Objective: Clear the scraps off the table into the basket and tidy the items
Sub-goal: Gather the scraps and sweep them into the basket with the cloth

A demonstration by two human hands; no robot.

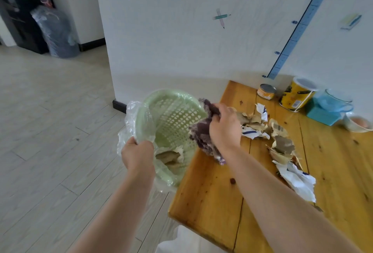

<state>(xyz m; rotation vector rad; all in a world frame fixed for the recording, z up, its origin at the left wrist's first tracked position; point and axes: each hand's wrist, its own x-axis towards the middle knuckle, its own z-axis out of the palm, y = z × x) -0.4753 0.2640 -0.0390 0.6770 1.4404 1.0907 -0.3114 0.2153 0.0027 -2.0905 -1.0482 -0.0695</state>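
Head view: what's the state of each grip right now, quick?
Left grip: holds the green basket by its rim.
Right grip: holds the purple cloth, bunched in its fingers.

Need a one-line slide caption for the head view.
Left hand holds green basket tilted at table edge; right hand grips purple cloth beside paper scraps.

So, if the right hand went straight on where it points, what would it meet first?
Probably the green basket, held tilted by the left hand; the purple cloth in the right hand would touch it first. Depth is unclear.
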